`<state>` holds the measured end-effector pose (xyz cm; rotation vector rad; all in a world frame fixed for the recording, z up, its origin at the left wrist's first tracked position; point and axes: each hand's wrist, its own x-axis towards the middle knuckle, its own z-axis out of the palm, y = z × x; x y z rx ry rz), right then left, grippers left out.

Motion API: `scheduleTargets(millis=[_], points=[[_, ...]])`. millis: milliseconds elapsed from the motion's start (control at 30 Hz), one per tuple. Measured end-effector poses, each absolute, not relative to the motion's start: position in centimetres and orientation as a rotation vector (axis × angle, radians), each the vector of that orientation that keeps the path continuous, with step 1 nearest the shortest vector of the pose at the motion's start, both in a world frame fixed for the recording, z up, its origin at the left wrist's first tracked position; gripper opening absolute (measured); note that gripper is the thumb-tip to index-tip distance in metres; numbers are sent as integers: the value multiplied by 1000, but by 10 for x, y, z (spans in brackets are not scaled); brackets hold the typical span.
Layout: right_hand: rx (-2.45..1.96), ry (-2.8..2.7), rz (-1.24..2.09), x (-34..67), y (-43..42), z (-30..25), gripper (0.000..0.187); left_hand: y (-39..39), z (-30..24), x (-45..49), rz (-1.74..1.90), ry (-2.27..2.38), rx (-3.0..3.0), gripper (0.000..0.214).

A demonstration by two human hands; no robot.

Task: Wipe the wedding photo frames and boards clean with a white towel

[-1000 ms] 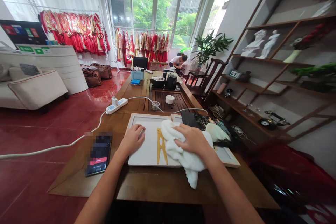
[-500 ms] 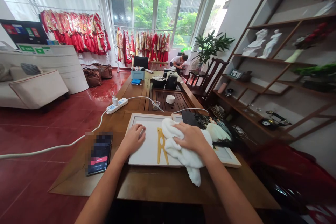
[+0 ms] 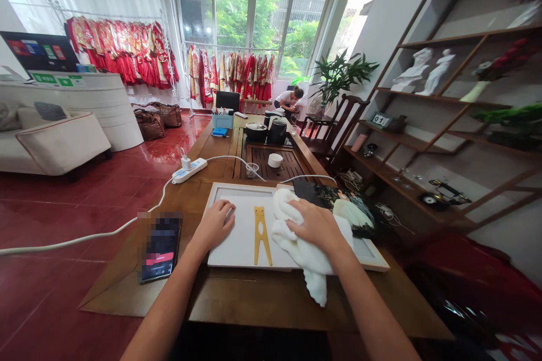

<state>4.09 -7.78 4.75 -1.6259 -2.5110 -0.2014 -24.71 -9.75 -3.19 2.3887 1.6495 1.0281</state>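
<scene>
My right hand [image 3: 313, 225] is closed on a bunched white towel [image 3: 311, 256], whose loose end hangs over the near edge of a white framed board [image 3: 243, 240]. At the board's left side lies my left hand [image 3: 217, 225], fingers resting on its surface. Between the hands a flat yellow piece [image 3: 259, 237] with two long legs and an animal-like head lies on the board, touched by neither. A second light frame [image 3: 372, 254] shows partly at the right, beneath the towel. Beyond it is a dark photo print [image 3: 324, 194] with figures in it.
The wooden table [image 3: 237, 299] also holds a phone [image 3: 161, 248], a power strip [image 3: 189, 170] with a white cable, a white cup [image 3: 275, 160] on a tea tray, and a black kettle [image 3: 277, 131]. Shelves [image 3: 449, 90] stand at right. A person [image 3: 290, 100] bends forward at the back.
My right hand has slid the towel to the right, away from the yellow piece, which now shows fully. The left hand stays in place.
</scene>
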Motion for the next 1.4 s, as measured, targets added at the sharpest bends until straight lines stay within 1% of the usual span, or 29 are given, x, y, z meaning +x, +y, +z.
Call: scheduleTargets(millis=[233, 367, 733, 867, 1233, 1400], points=[[-1585, -2537, -154, 53, -119, 42, 44, -98, -31, -247, 1008, 1655, 2392, 22], [-1592, -2552, -147, 54, -125, 46, 43, -98, -31, -247, 1005, 1653, 2392, 23], [-1730, -2508, -208, 32, -62, 53, 45, -98, -31, -247, 999, 1634, 2390, 22], [-1754, -2469, -198, 29, -55, 50, 47, -98, -31, -247, 1000, 1643, 2385, 22], [-1675, -2516, -135, 47, -115, 47, 44, -97, -34, -247, 999, 1655, 2389, 22], [-1661, -2534, -135, 48, -118, 48, 44, -97, -33, -247, 1004, 1643, 2390, 22]])
